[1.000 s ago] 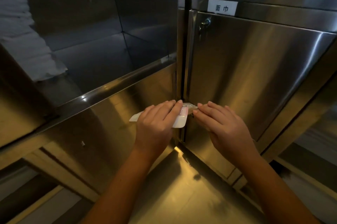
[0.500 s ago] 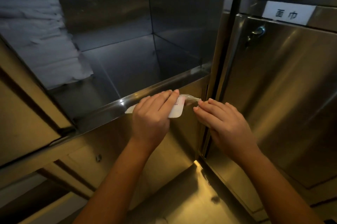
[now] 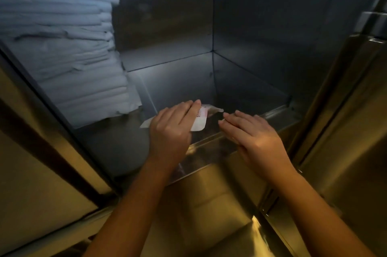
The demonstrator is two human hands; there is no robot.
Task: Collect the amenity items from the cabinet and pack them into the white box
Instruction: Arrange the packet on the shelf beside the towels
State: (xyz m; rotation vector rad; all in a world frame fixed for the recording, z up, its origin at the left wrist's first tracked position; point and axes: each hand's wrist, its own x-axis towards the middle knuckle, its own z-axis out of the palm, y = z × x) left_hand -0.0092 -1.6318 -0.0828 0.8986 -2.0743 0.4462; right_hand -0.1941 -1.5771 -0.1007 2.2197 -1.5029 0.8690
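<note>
My left hand [image 3: 170,127] grips a flat white amenity packet with red print [image 3: 200,121], held over the front lip of the open steel cabinet compartment [image 3: 247,117]. A clear wrapper end [image 3: 213,108] sticks out to the right of the packet. My right hand [image 3: 253,133] hovers just right of it, fingers stretched and together, palm down, with nothing visibly in it. The white box is not in view.
A tall stack of folded white linen [image 3: 62,47] fills the left of the compartment. The compartment floor [image 3: 178,83] to its right is bare steel. A closed steel door [image 3: 351,131] stands at the right, and steel panels [image 3: 209,204] lie below.
The view has swung left and up, bringing the open compartment to the centre. Both hands rose from the lower door seam to the compartment's front lip, the packet still in my left hand.
</note>
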